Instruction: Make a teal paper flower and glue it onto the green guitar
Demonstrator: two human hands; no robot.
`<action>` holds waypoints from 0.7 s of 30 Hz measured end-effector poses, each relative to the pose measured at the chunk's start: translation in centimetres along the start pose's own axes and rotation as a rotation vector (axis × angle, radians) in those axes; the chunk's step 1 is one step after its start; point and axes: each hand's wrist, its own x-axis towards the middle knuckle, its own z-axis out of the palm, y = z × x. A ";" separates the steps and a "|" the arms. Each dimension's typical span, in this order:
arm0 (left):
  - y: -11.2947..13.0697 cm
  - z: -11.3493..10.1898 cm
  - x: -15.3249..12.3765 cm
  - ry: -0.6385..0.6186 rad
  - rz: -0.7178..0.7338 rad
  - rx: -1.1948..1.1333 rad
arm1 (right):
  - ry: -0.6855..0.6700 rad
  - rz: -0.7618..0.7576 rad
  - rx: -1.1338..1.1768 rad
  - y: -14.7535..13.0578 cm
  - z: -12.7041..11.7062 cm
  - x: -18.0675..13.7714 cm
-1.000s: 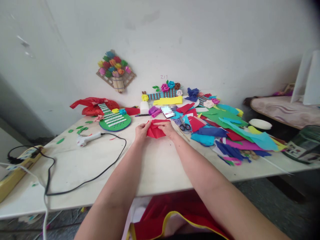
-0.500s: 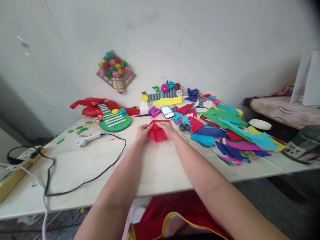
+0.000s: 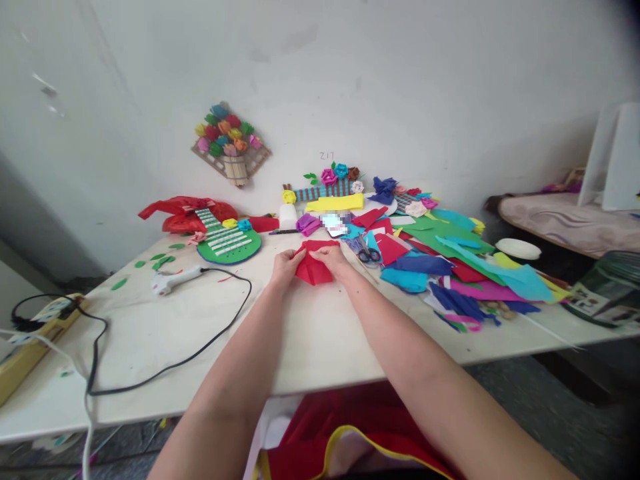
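A piece of red crepe paper (image 3: 315, 270) with creases across it is held between my hands over the middle of the white table. My left hand (image 3: 287, 265) pinches its left edge. My right hand (image 3: 332, 259) grips the upper right part, thumb and fingers pressed together on the paper. Just beyond lie a phone (image 3: 335, 225) and a crumpled purple paper piece (image 3: 308, 224). Scissors (image 3: 369, 255) with dark handles rest to the right of my right hand.
A glue gun (image 3: 177, 279) with a black cord lies left, near a power strip (image 3: 43, 333). Behind it is a green guitar-shaped craft (image 3: 230, 245). Coloured paper scraps (image 3: 425, 263) cover the right side, with a glass jar (image 3: 607, 290) at the table's right end.
My right hand's fingers have shifted slightly left and closer together on the red paper. The left hand stays nearly still.
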 end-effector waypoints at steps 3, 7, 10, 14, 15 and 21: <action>0.1 0.0 -0.1 0.005 -0.008 -0.048 | 0.001 0.025 0.018 -0.3 0.2 -0.2; 0.3 0.0 -0.3 -0.034 -0.030 -0.087 | 0.007 0.032 0.016 -0.4 0.2 -0.3; 0.4 -0.1 -0.4 -0.071 -0.049 -0.105 | 0.009 0.033 0.031 -0.4 0.1 -0.2; 0.3 -0.2 -0.3 -0.076 -0.051 -0.107 | 0.007 0.029 0.002 -0.3 0.1 -0.2; 0.2 -0.2 -0.3 -0.075 -0.049 -0.105 | 0.002 0.030 -0.001 -0.3 0.1 -0.2; 0.4 -0.1 -0.5 -0.073 -0.041 -0.122 | 0.006 0.024 0.029 -0.4 0.2 -0.4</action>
